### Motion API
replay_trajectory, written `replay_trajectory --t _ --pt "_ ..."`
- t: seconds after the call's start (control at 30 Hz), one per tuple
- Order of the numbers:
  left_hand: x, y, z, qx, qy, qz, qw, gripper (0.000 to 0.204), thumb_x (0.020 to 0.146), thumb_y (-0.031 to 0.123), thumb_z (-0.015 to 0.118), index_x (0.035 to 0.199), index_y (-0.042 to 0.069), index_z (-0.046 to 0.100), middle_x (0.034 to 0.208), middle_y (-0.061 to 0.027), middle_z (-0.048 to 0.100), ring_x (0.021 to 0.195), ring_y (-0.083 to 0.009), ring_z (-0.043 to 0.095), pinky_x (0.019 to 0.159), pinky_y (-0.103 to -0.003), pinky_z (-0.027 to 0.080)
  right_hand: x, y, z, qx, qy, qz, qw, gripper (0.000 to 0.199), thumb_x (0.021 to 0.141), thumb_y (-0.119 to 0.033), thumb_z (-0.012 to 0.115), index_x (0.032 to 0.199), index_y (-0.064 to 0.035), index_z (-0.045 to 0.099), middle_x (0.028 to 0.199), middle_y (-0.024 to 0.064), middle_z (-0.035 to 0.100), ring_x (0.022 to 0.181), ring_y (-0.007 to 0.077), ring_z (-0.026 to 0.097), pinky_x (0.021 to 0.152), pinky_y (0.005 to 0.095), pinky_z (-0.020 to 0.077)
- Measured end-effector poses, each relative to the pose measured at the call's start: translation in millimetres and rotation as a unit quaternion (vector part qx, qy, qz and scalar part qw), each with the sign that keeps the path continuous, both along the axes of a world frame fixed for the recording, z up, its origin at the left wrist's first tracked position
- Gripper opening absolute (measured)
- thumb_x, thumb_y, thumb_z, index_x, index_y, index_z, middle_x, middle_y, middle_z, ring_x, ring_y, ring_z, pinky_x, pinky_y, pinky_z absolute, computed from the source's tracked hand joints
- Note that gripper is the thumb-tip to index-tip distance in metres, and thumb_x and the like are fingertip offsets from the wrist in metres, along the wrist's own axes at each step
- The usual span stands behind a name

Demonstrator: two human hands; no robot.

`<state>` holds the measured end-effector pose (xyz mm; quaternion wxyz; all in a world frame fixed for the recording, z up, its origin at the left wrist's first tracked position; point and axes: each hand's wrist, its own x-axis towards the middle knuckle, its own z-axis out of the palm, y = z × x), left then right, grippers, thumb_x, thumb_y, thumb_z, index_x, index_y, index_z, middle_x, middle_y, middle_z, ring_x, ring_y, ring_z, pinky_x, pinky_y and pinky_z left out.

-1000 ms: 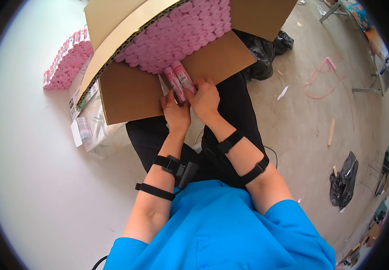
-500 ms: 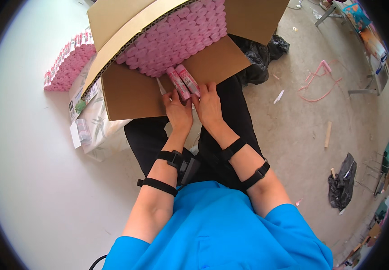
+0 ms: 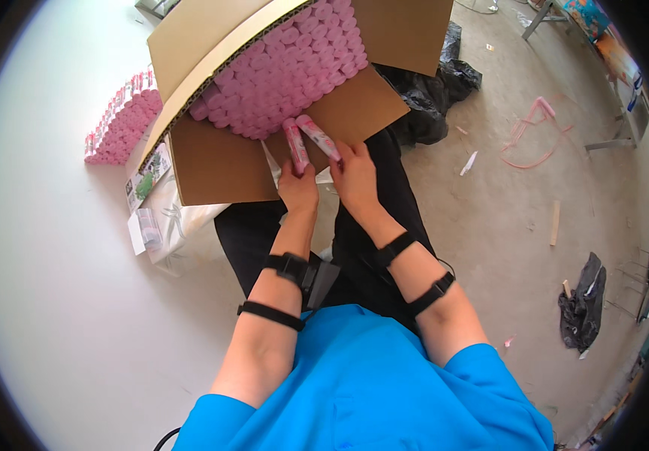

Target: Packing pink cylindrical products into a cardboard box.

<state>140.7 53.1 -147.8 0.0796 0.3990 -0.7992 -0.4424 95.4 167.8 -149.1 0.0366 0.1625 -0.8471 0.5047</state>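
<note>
A cardboard box (image 3: 227, 161) lies on its side over my knees, its opening facing me and its flaps folded out. Inside, many pink rolls (image 3: 287, 71) are stacked in rows with their round ends outward. My left hand (image 3: 298, 189) pinches the near end of one pink roll with a printed wrapper (image 3: 294, 143). A similar second roll (image 3: 318, 137) slants outward beside it, its near end in the fingers of my right hand (image 3: 357, 179). Both held rolls point toward the stack above the bottom flap. Their far ends lie close together at the stack's lower edge.
On the white surface at the left stands another pile of pink rolls (image 3: 125, 124). Near it are a printed sheet (image 3: 148, 177) and clear plastic wrapping (image 3: 178, 225). Black plastic bags (image 3: 430, 98) lie right of the box, with another black bag (image 3: 584, 301) on the floor.
The two rolls, nearly parallel before, now spread apart at their near ends. My right hand has moved a little away from my left. The whole view has shifted slightly.
</note>
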Motion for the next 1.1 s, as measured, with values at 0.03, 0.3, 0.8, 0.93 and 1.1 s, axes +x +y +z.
replay_trajectory --t 0.03,0.3,0.8,0.93,1.1 --pt "6.4 -0.8 7.0 0.231 0.085 0.033 0.969 0.035 0.093 0.022 0.063 0.119 -0.002 0.059 0.117 -0.0181 0.06 0.11 -0.0255 0.058 0.091 -0.038 0.049 2.3 4.4 4.8 -0.006 -0.003 -0.005 1.0 0.029 0.084 -0.005 0.065 0.112 0.0015 0.061 0.101 0.0186 0.056 0.083 0.0336 0.064 0.072 0.0417 0.0544" --pt "54.1 34.5 139.6 0.362 0.333 -0.006 0.871 0.038 0.099 0.011 0.054 0.134 0.0 0.048 0.127 -0.0119 0.057 0.113 -0.0175 0.056 0.099 -0.03 0.046 30.6 35.6 100.5 -0.291 -0.064 0.053 0.953 0.033 0.084 -0.005 0.07 0.117 -0.0036 0.067 0.095 0.0108 0.06 0.076 0.0179 0.065 0.067 0.0272 0.0545" --pt "-15.9 -23.1 171.1 0.006 0.354 0.062 0.933 0.03 0.098 0.018 0.055 0.11 -0.007 0.065 0.092 -0.0057 0.067 0.081 -0.0103 0.059 0.073 -0.026 0.048 -11.6 -82.6 132.4 -0.28 0.111 0.024 0.953 0.037 0.076 -0.005 0.073 0.113 -0.0081 0.068 0.087 0.0143 0.06 0.078 0.0291 0.063 0.066 0.0368 0.0523" --pt "-32.5 -38.9 169.0 -0.197 0.272 0.023 0.942 0.031 0.095 0.016 0.056 0.109 -0.01 0.064 0.092 -0.0146 0.069 0.078 -0.0158 0.062 0.073 -0.028 0.05 -41.6 -116.9 135.5 -0.28 0.133 -0.011 0.951 0.035 0.073 -0.006 0.073 0.107 -0.0037 0.063 0.092 0.0186 0.062 0.082 0.0362 0.063 0.07 0.042 0.0523" --pt "-31.6 -45.1 145.7 -0.415 0.257 0.054 0.871 0.04 0.092 0.019 0.058 0.126 -0.002 0.059 0.117 -0.0244 0.065 0.106 -0.0339 0.065 0.092 -0.037 0.049 -54.3 -117.8 130.1 -0.316 0.029 0.083 0.945 0.039 0.07 -0.008 0.075 0.106 -0.0026 0.059 0.104 0.0181 0.067 0.103 0.0337 0.064 0.087 0.0405 0.0509"
